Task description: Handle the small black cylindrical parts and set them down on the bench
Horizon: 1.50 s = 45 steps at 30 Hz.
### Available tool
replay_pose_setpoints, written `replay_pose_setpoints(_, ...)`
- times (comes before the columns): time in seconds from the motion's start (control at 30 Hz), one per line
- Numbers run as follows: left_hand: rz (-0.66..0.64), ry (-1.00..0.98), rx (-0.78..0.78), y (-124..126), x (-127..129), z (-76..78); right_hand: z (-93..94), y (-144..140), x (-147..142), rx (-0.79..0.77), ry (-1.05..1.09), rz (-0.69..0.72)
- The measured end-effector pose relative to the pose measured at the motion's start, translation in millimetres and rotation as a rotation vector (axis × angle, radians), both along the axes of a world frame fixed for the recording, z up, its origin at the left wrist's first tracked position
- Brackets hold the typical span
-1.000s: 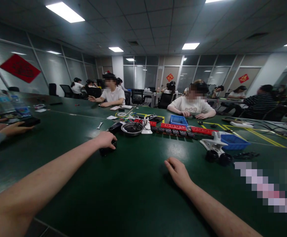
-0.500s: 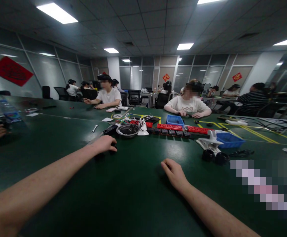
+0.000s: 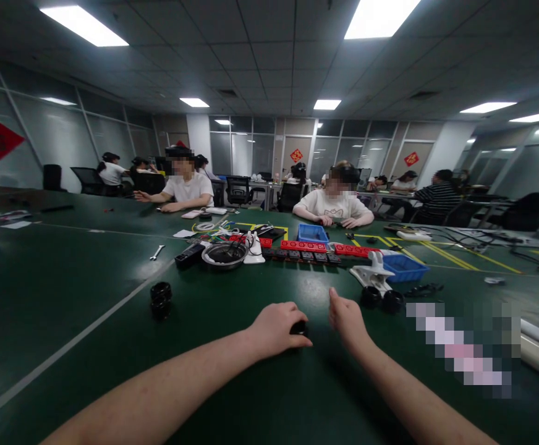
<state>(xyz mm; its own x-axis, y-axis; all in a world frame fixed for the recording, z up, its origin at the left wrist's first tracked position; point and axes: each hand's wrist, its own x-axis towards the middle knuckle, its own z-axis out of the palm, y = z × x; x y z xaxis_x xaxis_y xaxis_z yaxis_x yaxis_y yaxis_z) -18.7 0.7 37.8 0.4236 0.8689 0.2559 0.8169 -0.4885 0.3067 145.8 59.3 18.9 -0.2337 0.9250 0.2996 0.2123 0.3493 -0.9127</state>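
Observation:
My left hand [image 3: 275, 329] rests on the green table [image 3: 260, 395] near its middle, fingers closed over a small black round part [image 3: 300, 327] that peeks out by the fingertips. My right hand [image 3: 346, 319] stands on its edge just to the right, a short gap away, holding nothing, fingers loosely apart. A stack of black round parts [image 3: 161, 300] sits alone further left. Two black wheels [image 3: 381, 300] lie beyond my right hand beside a white plastic piece [image 3: 371, 275].
Across the table are a metal bowl [image 3: 224, 254], a row of red blocks [image 3: 306, 246], two blue bins [image 3: 313, 233] [image 3: 405, 267] and a wrench [image 3: 157, 251]. Several people sit at the far side. A blurred patch covers the right.
My left hand has left the black stack at the left and come in to the middle beside my right hand, with a black part under its fingers. The view has swung right.

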Motion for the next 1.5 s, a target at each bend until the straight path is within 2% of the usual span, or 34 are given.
replay_pose_setpoints(0.1, -0.049, -0.062, -0.031, -6.9, 6.3, -2.1, -8.0, -5.1, 4.1, -0.233, 0.055, 0.071)
replay_pose_setpoints(0.17, -0.081, -0.106, -0.054, -9.3, 3.2, -0.8, -12.4, -5.7, 8.2, -0.292, 0.057, 0.111)
replay_pose_setpoints(0.23, -0.099, -0.148, -0.070, -9.3, -3.4, 1.5, -12.1, -4.0, 13.4, -0.212, -0.001, 0.170)
replay_pose_setpoints(0.33, -0.119, -0.180, -0.110, -4.9, -15.0, 4.9, -3.4, -2.0, 20.3, -0.069, -0.101, 0.335)
replay_pose_setpoints(0.47, -0.192, -0.199, -0.154, 4.3, -24.2, 6.5, 8.8, -6.9, 23.1, -0.092, -0.305, 0.548)
replay_pose_setpoints(0.57, -0.259, -0.195, -0.185, 9.2, -24.5, 4.8, 11.2, -10.9, 20.3, -0.111, -0.476, 0.595)
replay_pose_setpoints(0.7, -0.270, -0.212, -0.242, 12.0, -21.8, 0.3, 8.6, -9.3, 14.0, -0.042, -0.543, 0.615)
replay_pose_setpoints(0.83, -0.241, -0.260, -0.240, 12.0, -19.4, -6.0, 2.1, -6.3, 9.8, 0.022, -0.531, 0.599)
replay_pose_setpoints(0.93, -0.172, -0.288, -0.228, 9.1, -16.4, -11.9, -4.9, -8.0, 8.3, 0.008, -0.568, 0.504)
replay_pose_setpoints(1.03, -0.037, -0.292, -0.213, 3.4, -10.7, -17.8, -13.2, -12.9, 5.5, 0.036, -0.644, 0.352)
replay_pose_setpoints(1.17, 0.175, -0.305, -0.178, -4.0, -0.5, -25.0, -20.9, -22.6, -1.9, 0.188, -0.766, 0.138)
replay_pose_setpoints(1.27, 0.268, -0.346, -0.161, -6.3, 5.0, -28.4, -20.1, -30.2, -7.3, 0.297, -0.849, 0.051)
replay_pose_setpoints(1.4, 0.228, -0.353, -0.141, -5.7, 4.0, -25.9, -14.6, -33.9, -7.0, 0.376, -0.883, 0.023)
replay_pose_setpoints(1.43, 0.184, -0.347, -0.140, -5.1, 2.1, -23.9, -13.1, -32.7, -4.9, 0.365, -0.847, 0.057)
replay_pose_setpoints(1.5, 0.070, -0.334, -0.153, -3.6, -2.8, -19.2, -9.4, -28.1, 1.4, 0.300, -0.737, 0.219)
